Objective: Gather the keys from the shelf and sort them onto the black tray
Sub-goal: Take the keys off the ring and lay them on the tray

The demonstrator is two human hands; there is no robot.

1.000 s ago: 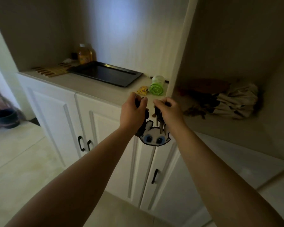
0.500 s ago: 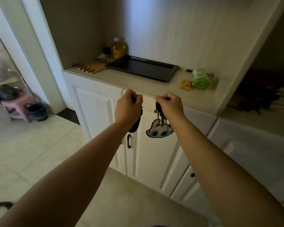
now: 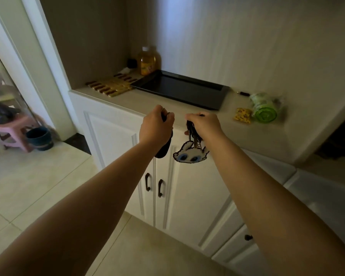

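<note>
My left hand is closed on a black key fob that hangs below the fist. My right hand grips a bunch of keys with a white pixel-style animal charm dangling under it. Both hands hover side by side just in front of the cabinet's counter edge. The black tray lies on the countertop behind them, nothing visible on it.
On the counter: a wooden slatted mat and an amber bottle left of the tray, a green roll, a yellow packet and a pen to its right. A pink stool and dark pot stand on the floor at left.
The view has swung left and nearer, from the right-hand shelf toward the counter with the tray. Both hands keep their hold on the keys and now sit closer to the tray.
</note>
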